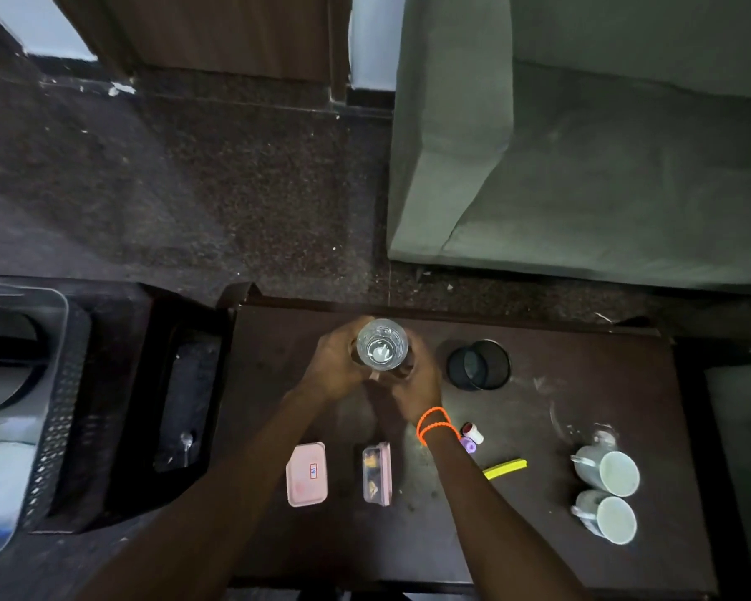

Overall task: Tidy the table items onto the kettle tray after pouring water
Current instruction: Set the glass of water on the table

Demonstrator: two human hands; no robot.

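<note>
A clear glass (382, 344) stands upright near the far middle of the dark table (603, 409). My left hand (337, 366) wraps its left side and my right hand (417, 383), with orange bands on the wrist, wraps its right side. A black kettle tray (118, 409) sits left of the table with a spoon (186, 444) lying in it. On the table lie a pink lid (306, 474), a pink box (377, 472), a black mesh cup (478, 364), two white mugs (605, 470) (603, 516), a yellow marker (504, 468) and small bottles (471, 435).
A grey-green sofa (582, 167) stands beyond the table at the right. Dark carpet (191, 188) covers the floor behind. A perforated black bin (53, 418) and a pale container (14, 340) sit at the far left. Water smears mark the table near the mugs.
</note>
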